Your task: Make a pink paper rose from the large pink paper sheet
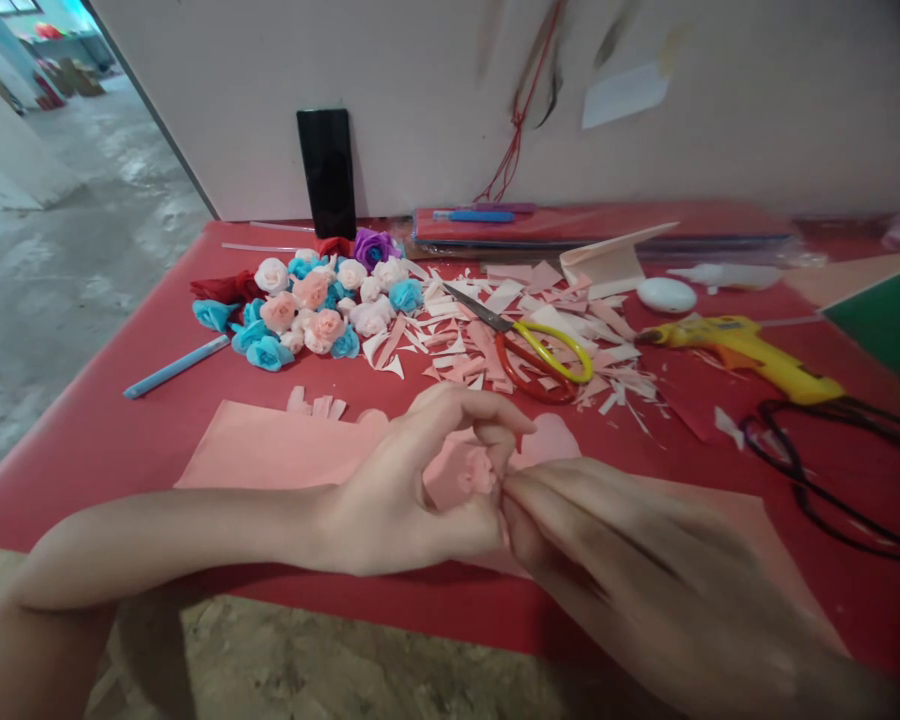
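Near the front of the red table, my left hand [412, 490] curls its thumb and fingers round a small pink paper flower [478, 470]. My right hand [607, 540] pinches the flower's right edge with the thumb and fingertips pressed together. The fingers cover much of the flower. Under both hands lies a sheet of pink paper [270, 450], and a rounded pink paper petal [551, 440] rests just behind the fingertips. Scissors [547, 350] with one yellow and one red handle lie behind the hands on a heap of pink and white paper scraps [457, 340].
Finished paper flowers [315, 300] in several colours cluster at the back left, beside a blue stick [176, 367]. A phone [327, 175] leans against the wall. To the right lie a yellow glue gun [750, 350], its black cord [802, 490] and a white oval object [666, 294].
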`<state>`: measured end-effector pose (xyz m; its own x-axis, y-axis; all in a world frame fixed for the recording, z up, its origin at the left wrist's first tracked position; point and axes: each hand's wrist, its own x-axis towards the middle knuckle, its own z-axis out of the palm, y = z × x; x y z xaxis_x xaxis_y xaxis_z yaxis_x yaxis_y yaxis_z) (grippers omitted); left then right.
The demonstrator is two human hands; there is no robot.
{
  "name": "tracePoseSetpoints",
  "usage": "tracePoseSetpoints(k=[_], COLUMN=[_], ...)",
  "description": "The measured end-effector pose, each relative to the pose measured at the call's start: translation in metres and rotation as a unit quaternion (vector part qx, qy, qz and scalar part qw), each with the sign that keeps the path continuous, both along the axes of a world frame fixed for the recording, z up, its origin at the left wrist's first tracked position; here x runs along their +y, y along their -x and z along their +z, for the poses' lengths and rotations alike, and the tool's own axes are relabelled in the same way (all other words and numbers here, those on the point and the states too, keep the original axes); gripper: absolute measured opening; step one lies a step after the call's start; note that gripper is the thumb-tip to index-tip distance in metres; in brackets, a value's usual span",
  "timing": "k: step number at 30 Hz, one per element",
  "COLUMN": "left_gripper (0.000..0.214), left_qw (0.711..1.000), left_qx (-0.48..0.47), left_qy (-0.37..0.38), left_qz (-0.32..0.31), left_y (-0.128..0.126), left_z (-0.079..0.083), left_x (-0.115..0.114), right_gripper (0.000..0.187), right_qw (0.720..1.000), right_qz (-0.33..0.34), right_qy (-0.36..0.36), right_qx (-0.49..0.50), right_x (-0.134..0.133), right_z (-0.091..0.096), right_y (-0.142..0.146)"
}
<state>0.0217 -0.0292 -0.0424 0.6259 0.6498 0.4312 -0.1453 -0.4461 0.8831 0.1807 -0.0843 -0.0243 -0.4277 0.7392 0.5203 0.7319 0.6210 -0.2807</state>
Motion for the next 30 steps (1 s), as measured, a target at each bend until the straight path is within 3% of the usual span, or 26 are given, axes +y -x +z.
tracePoseSetpoints(k=[5,12,17,22,25,30], left_gripper=[0.029,0.028,0.032,0.036,0.033,0.033], left_qw=[0.999,0.989,0.985,0.985,0.985,0.989], left_qx=[-0.011,0.006,0.008,-0.005,0.002,0.005], left_qy=[-0.033,-0.141,-0.171,-0.169,-0.164,-0.147], left_qz=[-0.031,-0.038,-0.032,-0.042,-0.046,-0.034], left_y=[0.001,0.003,0.003,0.005,0.005,0.005], left_z=[-0.002,0.002,0.004,0.003,0.004,0.003], left_x=[0.003,0.010,0.013,0.014,0.015,0.014], right_gripper=[0.023,0.023,0.026,0.022,0.020,0.017], right_qw=[0.995,0.992,0.982,0.953,0.952,0.984], right_qz=[0.004,0.014,-0.025,0.004,0.020,-0.009], right_qy=[0.099,0.116,0.126,0.197,0.189,0.112], right_qx=[0.020,0.047,0.137,0.232,0.240,0.136], right_x=[-0.001,0.000,0.002,0.007,0.010,0.008], right_z=[0.001,0.007,0.013,0.011,0.011,0.012], right_y=[-0.001,0.001,0.006,0.006,0.004,0.003])
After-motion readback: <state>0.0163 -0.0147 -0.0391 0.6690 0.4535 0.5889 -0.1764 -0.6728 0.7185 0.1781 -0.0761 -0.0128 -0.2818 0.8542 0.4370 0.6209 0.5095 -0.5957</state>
